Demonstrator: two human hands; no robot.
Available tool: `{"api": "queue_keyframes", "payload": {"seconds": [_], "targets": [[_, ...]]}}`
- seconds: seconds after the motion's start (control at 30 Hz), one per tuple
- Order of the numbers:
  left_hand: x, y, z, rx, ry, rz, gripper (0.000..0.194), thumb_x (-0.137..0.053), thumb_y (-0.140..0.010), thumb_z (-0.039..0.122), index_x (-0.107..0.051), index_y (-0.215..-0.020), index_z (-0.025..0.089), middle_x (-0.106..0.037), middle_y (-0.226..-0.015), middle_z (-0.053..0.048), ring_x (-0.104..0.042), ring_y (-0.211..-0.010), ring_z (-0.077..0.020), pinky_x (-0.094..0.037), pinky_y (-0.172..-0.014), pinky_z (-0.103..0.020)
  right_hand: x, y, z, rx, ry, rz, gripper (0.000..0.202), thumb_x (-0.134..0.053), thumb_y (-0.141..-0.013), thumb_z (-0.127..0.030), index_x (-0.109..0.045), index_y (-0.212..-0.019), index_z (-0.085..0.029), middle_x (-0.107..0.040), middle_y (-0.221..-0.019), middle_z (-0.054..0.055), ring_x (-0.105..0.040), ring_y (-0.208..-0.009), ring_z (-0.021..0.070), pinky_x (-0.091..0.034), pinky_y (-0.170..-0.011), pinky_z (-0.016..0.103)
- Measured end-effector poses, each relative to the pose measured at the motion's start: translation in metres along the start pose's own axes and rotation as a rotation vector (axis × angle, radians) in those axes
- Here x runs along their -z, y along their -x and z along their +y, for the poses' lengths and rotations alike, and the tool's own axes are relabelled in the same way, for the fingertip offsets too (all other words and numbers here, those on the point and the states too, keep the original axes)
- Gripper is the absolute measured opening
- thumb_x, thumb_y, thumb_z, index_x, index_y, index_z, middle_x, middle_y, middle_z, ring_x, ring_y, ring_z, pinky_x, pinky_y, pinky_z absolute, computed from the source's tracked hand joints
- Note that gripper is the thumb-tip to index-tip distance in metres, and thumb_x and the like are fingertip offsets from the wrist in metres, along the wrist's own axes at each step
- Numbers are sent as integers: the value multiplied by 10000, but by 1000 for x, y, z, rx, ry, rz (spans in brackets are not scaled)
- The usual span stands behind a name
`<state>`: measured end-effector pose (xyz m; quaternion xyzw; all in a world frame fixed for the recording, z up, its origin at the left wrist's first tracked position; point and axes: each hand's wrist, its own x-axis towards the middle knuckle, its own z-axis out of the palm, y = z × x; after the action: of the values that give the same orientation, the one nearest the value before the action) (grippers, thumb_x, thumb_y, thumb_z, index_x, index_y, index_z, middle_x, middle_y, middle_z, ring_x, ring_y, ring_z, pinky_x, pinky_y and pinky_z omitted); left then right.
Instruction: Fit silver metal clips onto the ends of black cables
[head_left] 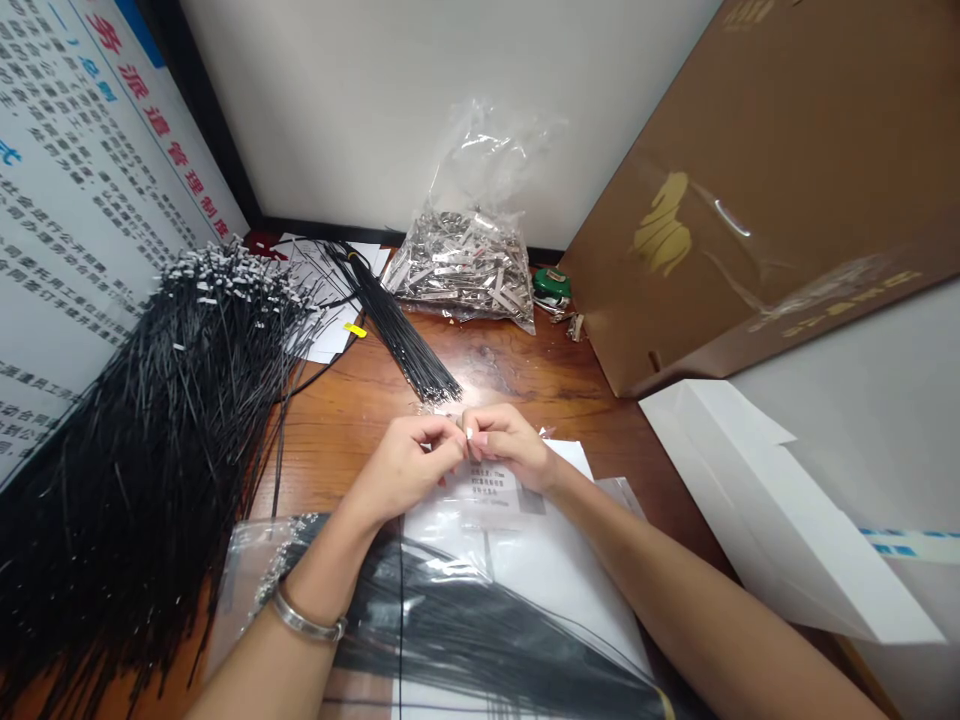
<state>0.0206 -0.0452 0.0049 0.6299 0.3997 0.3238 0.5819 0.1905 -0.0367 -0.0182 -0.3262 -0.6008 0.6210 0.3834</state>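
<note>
My left hand (411, 466) and my right hand (510, 444) meet at the centre, fingers pinched together. A small white piece (470, 435) shows at the right fingertips. What the left fingers grip is too small to make out. One thin black wire (401, 620) hangs below the left hand toward the front edge. Beneath both forearms lies a clear plastic bag of black wires (450, 620), with a printed label (491, 488) just under the hands. Beyond the hands rests a tied bundle of black wires (401, 335).
A large heap of black wires (150, 430) with white ends fills the left. Behind stand a clear bag of metal clips (465, 262) and a green tape measure (553, 283). At right are a brown box (750, 200) and a white carton (772, 510).
</note>
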Motion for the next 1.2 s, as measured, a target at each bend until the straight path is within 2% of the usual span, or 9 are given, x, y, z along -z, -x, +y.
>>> {"api": "queue_keyframes", "payload": {"seconds": [0.4,0.53,0.67,0.9,1.1,1.2], "targets": [[1,1,0,-8,-101,-16,203,-523,-734,256,-593,-580,145,-524,-528,23,-449,-534,-99,-332,-539,-223,2,1,-2,2,165,-38,295,-602,-726,-371,-506,-532,-172,-464,-500,-26,-366,-475,89,-258,-471,239],[1,1,1,-4,-124,-8,230,-531,-737,289,-551,-555,148,-498,-511,27,-420,-520,-95,-309,-524,-222,3,1,0,7,217,-19,283,-586,-731,-354,-489,-536,-173,-416,-490,-42,-332,-465,78,-246,-460,234],[1,1,-1,-2,-116,8,189,-524,-733,262,-591,-603,143,-505,-531,25,-423,-525,-97,-306,-521,-223,1,0,-1,56,223,-13,253,-572,-741,-316,-494,-545,-175,-411,-494,-48,-322,-450,72,-232,-443,232],[0,-2,-8,-55,-56,178,221,-579,-756,292,-570,-591,144,-539,-590,3,-469,-589,-108,-364,-563,-224,-8,-1,1,128,219,323,167,-673,-766,-348,-634,-756,-186,-629,-675,24,-539,-599,138,-407,-524,264],[-1,-5,-6,54,134,227,240,-642,-740,368,-666,-719,130,-572,-586,9,-469,-479,-86,-406,-457,-214,-9,-1,7,134,291,456,191,-686,-783,-389,-663,-784,-200,-604,-652,29,-527,-576,149,-408,-496,285],[-2,-7,-6,62,244,288,227,-688,-696,344,-674,-737,122,-629,-642,-12,-516,-495,-93,-471,-471,-230,-10,0,9,153,333,514,174,-680,-795,-373,-673,-807,-200,-597,-636,24,-501,-540,139,-393,-491,289]]}}
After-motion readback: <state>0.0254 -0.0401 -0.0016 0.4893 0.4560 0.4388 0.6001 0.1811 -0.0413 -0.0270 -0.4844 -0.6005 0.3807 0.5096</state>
